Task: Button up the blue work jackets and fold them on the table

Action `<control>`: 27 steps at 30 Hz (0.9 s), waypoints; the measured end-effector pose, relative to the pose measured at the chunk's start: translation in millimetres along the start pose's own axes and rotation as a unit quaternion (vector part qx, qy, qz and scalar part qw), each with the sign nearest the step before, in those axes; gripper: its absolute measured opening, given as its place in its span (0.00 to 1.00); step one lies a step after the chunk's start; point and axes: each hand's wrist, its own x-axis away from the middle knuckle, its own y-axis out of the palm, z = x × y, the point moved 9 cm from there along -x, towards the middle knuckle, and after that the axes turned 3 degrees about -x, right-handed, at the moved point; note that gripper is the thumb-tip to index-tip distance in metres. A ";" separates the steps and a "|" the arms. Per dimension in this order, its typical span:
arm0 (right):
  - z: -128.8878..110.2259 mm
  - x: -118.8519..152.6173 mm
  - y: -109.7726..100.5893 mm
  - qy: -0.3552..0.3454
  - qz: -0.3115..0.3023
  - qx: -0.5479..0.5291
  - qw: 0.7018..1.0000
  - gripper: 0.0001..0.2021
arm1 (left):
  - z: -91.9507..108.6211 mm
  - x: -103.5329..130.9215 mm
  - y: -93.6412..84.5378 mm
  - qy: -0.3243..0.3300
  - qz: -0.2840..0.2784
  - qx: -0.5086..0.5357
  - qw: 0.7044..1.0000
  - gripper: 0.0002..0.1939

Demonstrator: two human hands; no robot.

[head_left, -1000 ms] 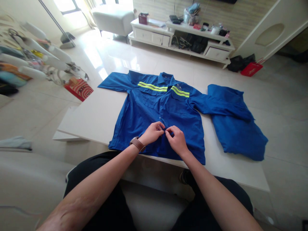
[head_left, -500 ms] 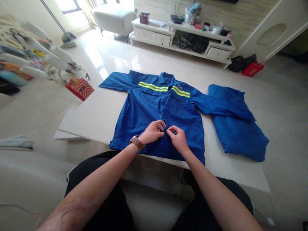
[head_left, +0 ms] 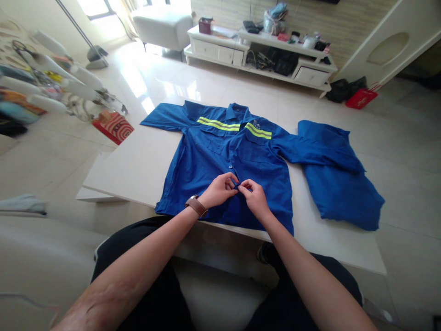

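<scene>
A blue work jacket [head_left: 203, 170] with yellow and grey reflective strips lies front up on a white table [head_left: 131, 161], its collar away from me. My left hand [head_left: 220, 189], with a brown-strapped watch at the wrist, pinches the jacket's front edge low on the placket. Close against it, my right hand [head_left: 254, 196] pinches the same edge from the other side. Fingers hide whatever button or buttonhole is between them. A pale button [head_left: 230, 167] shows on the placket just above my hands. The jacket's right-side sleeve rests over a folded blue garment [head_left: 341, 193].
A white TV cabinet [head_left: 217, 50] holding assorted items stands along the far wall. A red paper bag [head_left: 361, 98] sits on the floor at right, and a red-and-white bag [head_left: 113, 125] is beyond the table's left end. A grey upholstered seat [head_left: 163, 28] stands by the window.
My hands stay at nearly the same spot on the placket, with only a slight shift of the fingers. The jacket lies as before.
</scene>
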 end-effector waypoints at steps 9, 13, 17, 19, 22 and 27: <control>18.8 -3.0 5.3 0.077 -0.022 -0.079 0.994 0.12 | 15.9 2.1 -2.8 0.011 -0.011 -0.034 0.999 0.17; 14.2 -1.0 5.7 0.084 -0.020 -0.097 0.992 0.13 | 10.9 2.0 -3.8 -0.010 -0.025 -0.017 1.000 0.18; 13.6 1.2 4.2 0.097 -0.003 -0.127 0.987 0.12 | 3.8 2.0 -10.8 -0.016 -0.002 -0.054 0.998 0.18; 17.2 1.6 5.0 0.111 -0.003 -0.139 0.984 0.12 | 3.8 2.9 -13.8 -0.006 0.013 -0.082 0.997 0.18; 24.8 0.9 11.1 0.135 -0.039 -0.129 0.982 0.13 | 8.3 6.0 -14.5 0.013 0.024 -0.115 0.993 0.16; 19.2 -3.5 6.9 0.082 -0.069 -0.013 0.994 0.14 | 12.3 11.7 -12.6 -0.003 0.027 -0.167 0.986 0.09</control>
